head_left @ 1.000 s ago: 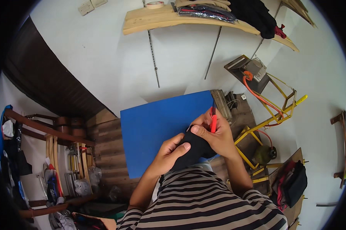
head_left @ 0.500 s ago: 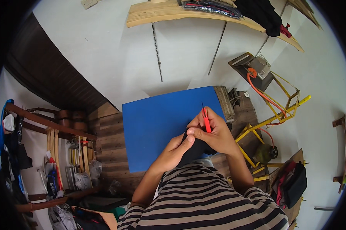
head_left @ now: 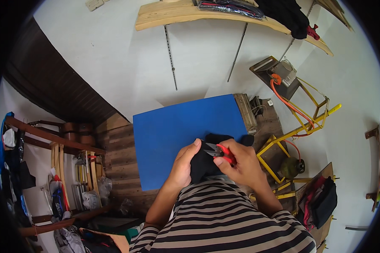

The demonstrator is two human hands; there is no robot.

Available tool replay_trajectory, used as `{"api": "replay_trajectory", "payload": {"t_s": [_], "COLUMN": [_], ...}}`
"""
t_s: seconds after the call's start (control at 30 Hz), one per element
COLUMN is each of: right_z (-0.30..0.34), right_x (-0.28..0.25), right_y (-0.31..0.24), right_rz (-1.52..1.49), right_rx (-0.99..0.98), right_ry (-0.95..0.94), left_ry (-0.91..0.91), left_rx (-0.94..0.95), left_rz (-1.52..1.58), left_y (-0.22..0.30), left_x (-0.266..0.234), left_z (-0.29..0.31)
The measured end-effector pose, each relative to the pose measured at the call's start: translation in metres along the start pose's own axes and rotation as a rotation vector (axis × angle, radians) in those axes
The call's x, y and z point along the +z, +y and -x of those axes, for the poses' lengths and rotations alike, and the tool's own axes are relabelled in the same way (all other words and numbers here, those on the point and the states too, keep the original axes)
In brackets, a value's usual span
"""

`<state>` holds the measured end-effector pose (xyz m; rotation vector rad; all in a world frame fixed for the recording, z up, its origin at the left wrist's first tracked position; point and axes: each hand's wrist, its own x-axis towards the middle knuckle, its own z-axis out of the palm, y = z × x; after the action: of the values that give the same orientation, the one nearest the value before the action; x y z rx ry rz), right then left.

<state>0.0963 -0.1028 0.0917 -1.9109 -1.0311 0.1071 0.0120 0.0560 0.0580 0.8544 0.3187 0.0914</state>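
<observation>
Red-handled thread snips (head_left: 226, 150) sit in my right hand (head_left: 244, 165), their two dark blades spread apart and pointing left. The blade tips are over a piece of black cloth (head_left: 202, 164), close to my left thumb. My left hand (head_left: 182, 164) pinches the left edge of this cloth, thumb uppermost, its other fingers partly hidden. The cloth hangs in front of my striped shirt, above the near edge of a blue tabletop (head_left: 164, 143). More black fabric shows past my right hand on the tabletop's right side.
Beyond the table's right edge lies a grey, weathered wooden piece (head_left: 245, 113). A yellow metal frame (head_left: 289, 134) with an orange hose (head_left: 293, 105) and a gas cylinder (head_left: 290, 168) stands right. A cluttered wooden rack (head_left: 57, 135) is left; a wooden shelf (head_left: 177, 14) is on the wall ahead.
My hands have moved apart. The snips have turned from pointing away to pointing left, and their blades now show spread. More of the black cloth is visible between my hands.
</observation>
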Motion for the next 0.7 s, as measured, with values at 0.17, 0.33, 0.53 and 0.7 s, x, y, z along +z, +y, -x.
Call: {"api": "replay_trajectory", "payload": {"t_s": [0.17, 0.33, 0.53, 0.7], "right_z": [0.004, 0.001, -0.001, -0.003], "right_x": [0.012, 0.011, 0.016, 0.017], "right_y": [0.005, 0.007, 0.007, 0.007], "right_rz": [0.053, 0.116, 0.086, 0.122], "right_rx": [-0.043, -0.045, -0.043, -0.014], "right_ry": [0.051, 0.098, 0.125, 0.117], "left_ry": [0.001, -0.001, -0.031, 0.013], "left_rx": [-0.016, 0.051, 0.1, 0.102], "left_rz": [0.119, 0.036, -0.071, -0.086], "left_y": [0.0, 0.001, 0.001, 0.003], "left_x": [0.001, 0.005, 0.001, 0.002], "left_z": [0.002, 0.0, -0.002, -0.004]}}
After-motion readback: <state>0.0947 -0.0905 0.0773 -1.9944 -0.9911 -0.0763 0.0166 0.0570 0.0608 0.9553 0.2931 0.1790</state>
